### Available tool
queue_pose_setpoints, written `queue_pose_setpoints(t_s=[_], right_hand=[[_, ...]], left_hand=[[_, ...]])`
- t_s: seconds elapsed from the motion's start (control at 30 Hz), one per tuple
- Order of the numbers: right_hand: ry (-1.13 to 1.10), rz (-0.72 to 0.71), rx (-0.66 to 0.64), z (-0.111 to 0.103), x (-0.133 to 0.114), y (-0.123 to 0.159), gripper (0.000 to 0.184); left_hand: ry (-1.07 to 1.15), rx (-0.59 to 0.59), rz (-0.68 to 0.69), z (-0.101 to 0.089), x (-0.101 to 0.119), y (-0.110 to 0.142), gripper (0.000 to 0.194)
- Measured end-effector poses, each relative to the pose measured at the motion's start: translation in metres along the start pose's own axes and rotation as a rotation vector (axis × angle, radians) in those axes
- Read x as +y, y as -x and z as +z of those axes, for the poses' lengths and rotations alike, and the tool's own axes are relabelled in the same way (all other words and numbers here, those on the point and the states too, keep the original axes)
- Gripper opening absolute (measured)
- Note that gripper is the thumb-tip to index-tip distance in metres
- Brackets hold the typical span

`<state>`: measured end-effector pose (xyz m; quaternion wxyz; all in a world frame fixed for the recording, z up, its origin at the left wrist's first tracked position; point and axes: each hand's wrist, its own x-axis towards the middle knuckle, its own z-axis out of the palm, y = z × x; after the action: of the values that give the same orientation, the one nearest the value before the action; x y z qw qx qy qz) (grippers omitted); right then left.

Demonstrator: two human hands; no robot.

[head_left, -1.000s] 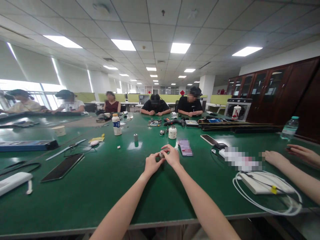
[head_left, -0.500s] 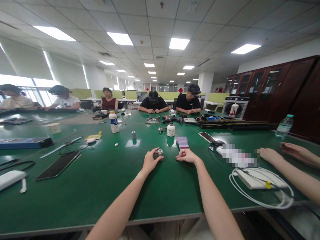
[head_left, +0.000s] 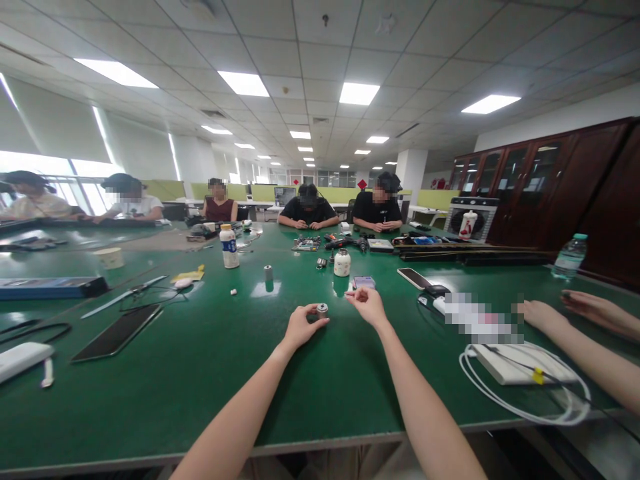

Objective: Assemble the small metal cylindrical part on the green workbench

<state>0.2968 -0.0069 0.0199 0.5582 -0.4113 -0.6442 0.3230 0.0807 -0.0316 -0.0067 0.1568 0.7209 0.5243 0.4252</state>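
Observation:
My left hand (head_left: 303,327) has its thumb and fingers closed around a small silvery metal cylinder (head_left: 323,310), which stands upright on the green table. A dark spot marks the middle of the cylinder's top. To the right, my right hand (head_left: 369,304) hovers with thumb and forefinger pinched together, apart from the cylinder. Whatever may be between those fingertips is too small to make out. Just behind that hand lies a flat purple-pink object (head_left: 364,282), partly covered by it. A white jar-shaped bottle (head_left: 343,263) stands farther back, and another grey cylinder (head_left: 269,272) is at the left.
A blue-labelled bottle (head_left: 229,247), a tablet-like dark slab (head_left: 117,333) and a small white piece (head_left: 233,292) are at the left. At the right lie a phone (head_left: 414,278), a coiled white cable (head_left: 520,417) and a co-worker's hands (head_left: 543,317). Several people sit across the table.
My right hand has moved away from me and slightly left, now covering more of the purple-pink object. My left hand stays around the cylinder, almost in the same place.

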Motion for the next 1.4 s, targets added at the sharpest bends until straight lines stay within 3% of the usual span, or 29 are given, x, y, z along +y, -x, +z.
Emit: queue_pose_setpoints(t_s=[0.1, 0.23, 0.83, 0.93, 1.03, 1.17, 1.3, 1.4], right_hand=[[-0.018, -0.124, -0.006, 0.024, -0.01, 0.001, 0.025], [0.042, -0.137, -0.09, 0.041, -0.012, 0.008, 0.016], [0.092, -0.122, -0.134, 0.051, -0.008, 0.011, 0.013], [0.141, -0.096, -0.042, 0.05, -0.007, 0.009, 0.009], [0.153, -0.046, 0.079, 0.049, -0.002, 0.01, 0.011], [0.105, 0.026, 0.006, 0.053, 0.012, 0.017, 0.036], [0.147, 0.047, -0.124, 0.064, 0.024, 0.025, 0.058], [0.205, 0.057, -0.114, 0.071, 0.026, 0.026, 0.048]], left_hand=[[0.004, -0.03, 0.013, 0.0, 0.003, 0.001, 0.046], [-0.008, -0.039, 0.015, -0.001, 0.006, 0.002, 0.044], [-0.025, -0.035, 0.04, 0.001, 0.003, 0.001, 0.044], [-0.027, -0.028, 0.032, 0.002, 0.004, 0.001, 0.044], [-0.03, -0.001, 0.016, 0.003, 0.005, 0.001, 0.046], [0.062, 0.055, -0.008, 0.0, 0.007, 0.0, 0.06], [0.158, 0.06, -0.061, -0.002, 0.009, -0.003, 0.035], [0.109, 0.098, -0.025, -0.001, 0.01, -0.008, 0.028]])
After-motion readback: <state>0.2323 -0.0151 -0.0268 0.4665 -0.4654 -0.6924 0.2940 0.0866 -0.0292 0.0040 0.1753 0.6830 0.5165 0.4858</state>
